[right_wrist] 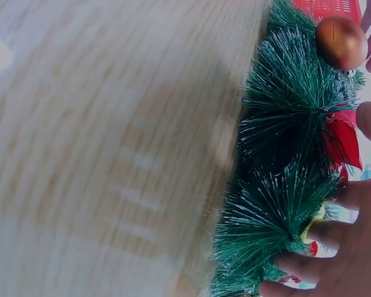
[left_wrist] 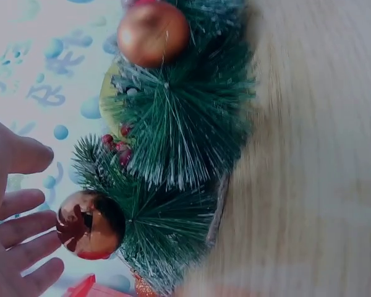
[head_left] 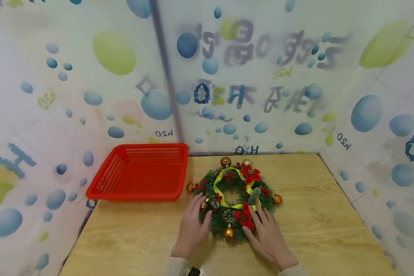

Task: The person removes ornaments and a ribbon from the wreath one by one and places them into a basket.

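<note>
Wreath (head_left: 219, 222) of green artificial pine lies flat on the wooden bench (head_left: 317, 222) in the head view, just right of a red plastic basket (head_left: 141, 197). Yellow ribbon (head_left: 217, 186) winds loosely around its central opening. Two red poinsettias (head_left: 251, 174) sit on the ring, one at the upper right and one at the lower right, along with clusters of red berries (head_left: 229, 177), a frosted pine cone (head_left: 229, 216) and shiny gold or copper baubles (head_left: 229, 233) around the rim. The left hand (head_left: 192, 228) is at its left edge, thumb apart from the fingers; the right hand (head_left: 267, 237) lies over its lower right, fingers spread beside the lower poinsettia.

The left wrist view shows the left hand's fingers spread, their tips at a mirror-bright copper bauble; whether they touch it cannot be told. The needles fan out in dense tufts, whitish at the tips.

In the right wrist view, the right hand's fingers are parted over the frosted needles, near a red petal. A smoother, duller copper bauble hangs at the ring's far end.
</note>
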